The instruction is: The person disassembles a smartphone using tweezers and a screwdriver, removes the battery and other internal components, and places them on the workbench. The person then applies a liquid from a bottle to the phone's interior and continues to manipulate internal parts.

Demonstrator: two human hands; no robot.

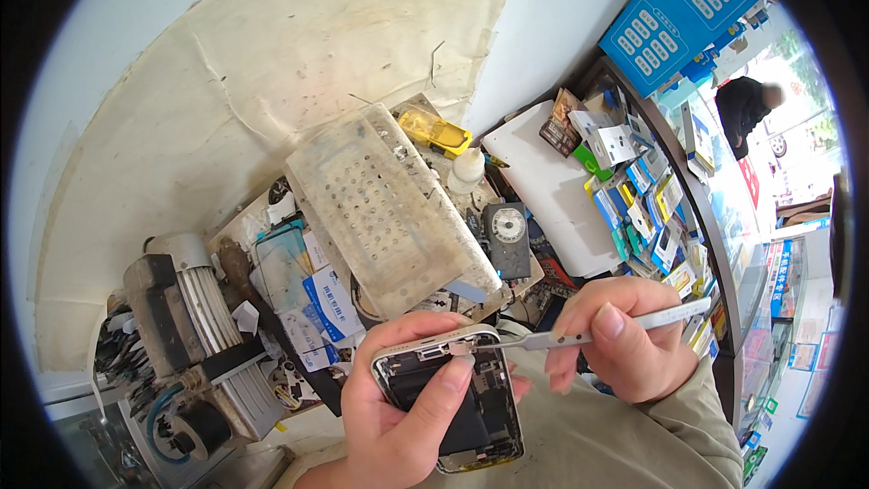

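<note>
My left hand [403, 435] is wrapped round an opened smartphone [493, 403], its thumb lying over the inner parts near one short edge. A black battery and small boards show inside the white-edged frame. In my right hand [625, 340] are metal tweezers [566, 339], pinched between thumb and fingers and pointing left. Their thin tip reaches the phone's short edge beside my left thumb. Whether the tip grips a small part there is too fine to tell.
Behind the phone stands a dirty perforated metal box [380, 208]. Near it are a white dropper bottle [467, 167], a yellow tool [434, 131] and a black dial box [508, 235]. A motor-like machine [195, 308] stands left; packaged goods [647, 208] fill the right. A person [744, 109] is far off.
</note>
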